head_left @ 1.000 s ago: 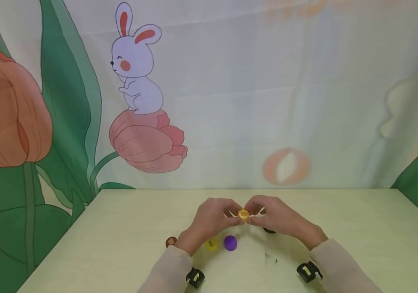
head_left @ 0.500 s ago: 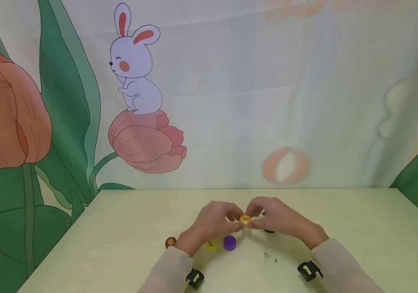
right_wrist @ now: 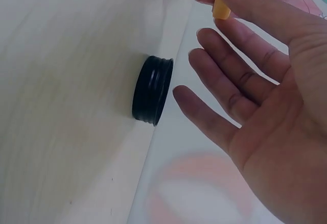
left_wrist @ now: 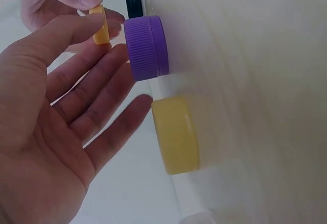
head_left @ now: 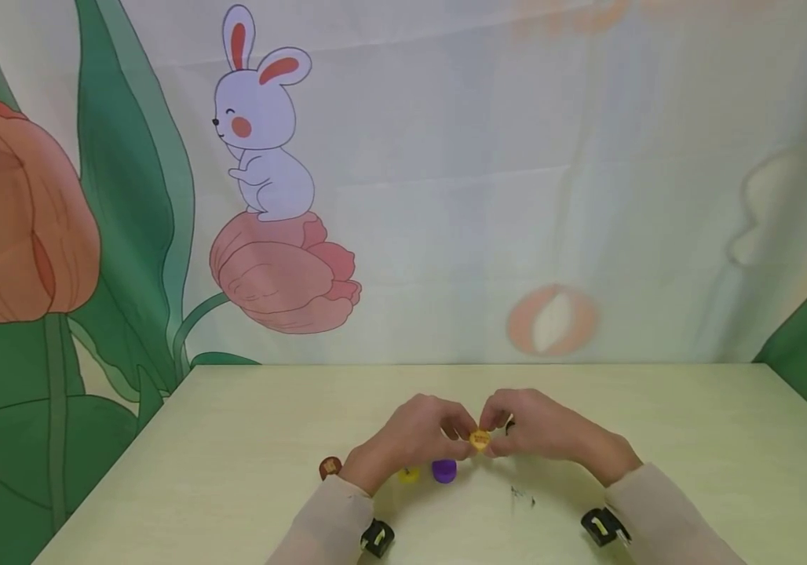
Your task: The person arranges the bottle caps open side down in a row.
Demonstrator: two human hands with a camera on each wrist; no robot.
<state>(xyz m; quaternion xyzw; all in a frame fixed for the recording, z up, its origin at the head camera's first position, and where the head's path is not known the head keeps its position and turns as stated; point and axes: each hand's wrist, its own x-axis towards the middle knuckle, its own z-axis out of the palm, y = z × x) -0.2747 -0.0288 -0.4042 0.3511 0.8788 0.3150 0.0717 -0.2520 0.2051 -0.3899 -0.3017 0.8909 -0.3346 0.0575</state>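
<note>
Between both hands is a small orange-yellow bottle cap (head_left: pixel 479 439) with print on its top. My left hand (head_left: pixel 418 431) pinches its left side between thumb and forefinger, while my right hand (head_left: pixel 541 428) pinches the right side. The other fingers of both hands stay spread, as the wrist views show. Just below the left fingertips sits a purple ribbed cap (left_wrist: pixel 145 48), and a yellow cap (left_wrist: pixel 175 135) stands near the left little finger. A black cap (right_wrist: pixel 152 90) lies by the right hand's fingertips, mostly hidden behind that hand in the head view.
A brown-red cap (head_left: pixel 330 468) lies on the pale table (head_left: pixel 234 502) beside the left wrist. Dark marks (head_left: pixel 522 497) show on the tabletop between the forearms. A printed cloth (head_left: pixel 432 196) with a rabbit and tulips hangs behind the table's far edge.
Both hands have moved down and slightly right together, with the orange-yellow cap between them. They now overlap the purple cap's upper edge in the head view. The caps on the table have stayed put.
</note>
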